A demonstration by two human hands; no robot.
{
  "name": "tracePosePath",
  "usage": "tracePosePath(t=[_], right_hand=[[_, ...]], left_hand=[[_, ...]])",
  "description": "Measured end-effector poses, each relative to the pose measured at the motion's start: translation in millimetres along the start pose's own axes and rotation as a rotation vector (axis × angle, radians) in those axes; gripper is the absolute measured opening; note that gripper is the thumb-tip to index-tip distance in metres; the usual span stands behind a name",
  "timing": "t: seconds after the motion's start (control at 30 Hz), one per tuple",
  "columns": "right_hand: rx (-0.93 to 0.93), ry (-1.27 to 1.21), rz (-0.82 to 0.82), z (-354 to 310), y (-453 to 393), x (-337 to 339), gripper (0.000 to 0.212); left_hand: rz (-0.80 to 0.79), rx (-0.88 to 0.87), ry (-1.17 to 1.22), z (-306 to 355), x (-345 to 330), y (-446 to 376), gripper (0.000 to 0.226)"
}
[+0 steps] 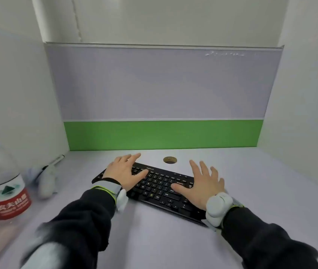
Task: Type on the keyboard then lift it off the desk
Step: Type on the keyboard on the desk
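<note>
Typing looks to be the step you are in: your left hand [127, 170] lies palm down over the left half of the black Logitech keyboard [160, 186], fingers spread and reaching toward its far edge, and your right hand [202, 186] lies flat over the right half, thumb across the keys near Enter. Both hands are splayed open and grip nothing — no fingers are curled under either edge of the board. Whether any key is pressed down at this instant is too fine to tell.

Your keyboard sits flat on the pale desk [154, 239], skewed so that the end under your left hand lies farther from you and the end by your right wrist comes nearer. None of it is raised, so the lift is not yet done, and I'd judge you are in the first half of the task at most.

For what is left, you would need to finish the keystrokes, then move each hand out to its own end of the board and get fingers under the edges.

Off beyond your left forearm stands a clear water bottle [1, 181] with a red cap and red label, well apart from the keyboard; between it and your left hand lies a pale soft object [46, 181] I cannot identify. A round cable hole [170, 159] sits in the desk just past the keyboard, between your two hands — nothing there blocks a straight lift.
</note>
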State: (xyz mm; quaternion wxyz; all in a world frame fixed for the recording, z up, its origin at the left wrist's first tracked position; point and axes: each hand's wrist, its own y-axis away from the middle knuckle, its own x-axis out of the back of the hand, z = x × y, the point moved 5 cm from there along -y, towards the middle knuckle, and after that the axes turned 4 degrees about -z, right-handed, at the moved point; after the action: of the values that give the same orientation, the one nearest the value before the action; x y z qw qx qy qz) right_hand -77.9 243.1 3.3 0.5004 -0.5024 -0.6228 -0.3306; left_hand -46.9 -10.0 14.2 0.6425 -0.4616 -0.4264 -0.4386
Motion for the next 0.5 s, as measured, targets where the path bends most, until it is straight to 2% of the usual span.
tracePosePath(t=[0.23,0.37,0.5], right_hand=[[-0.194,0.140,0.009,25.1,-7.0,-25.8,0.098],[-0.232,0.097,-0.011,30.4,-7.6,-31.2,0.098],[-0.229,0.086,0.000,28.8,-8.1,-32.1,0.100]], left_hand=[[-0.155,0.251,-0.060,-40.7,-33.5,-17.7,0.082],[-0.160,0.376,-0.063,-48.3,-40.0,-14.6,0.093],[-0.143,0.416,-0.086,-48.6,-40.9,-15.8,0.098]])
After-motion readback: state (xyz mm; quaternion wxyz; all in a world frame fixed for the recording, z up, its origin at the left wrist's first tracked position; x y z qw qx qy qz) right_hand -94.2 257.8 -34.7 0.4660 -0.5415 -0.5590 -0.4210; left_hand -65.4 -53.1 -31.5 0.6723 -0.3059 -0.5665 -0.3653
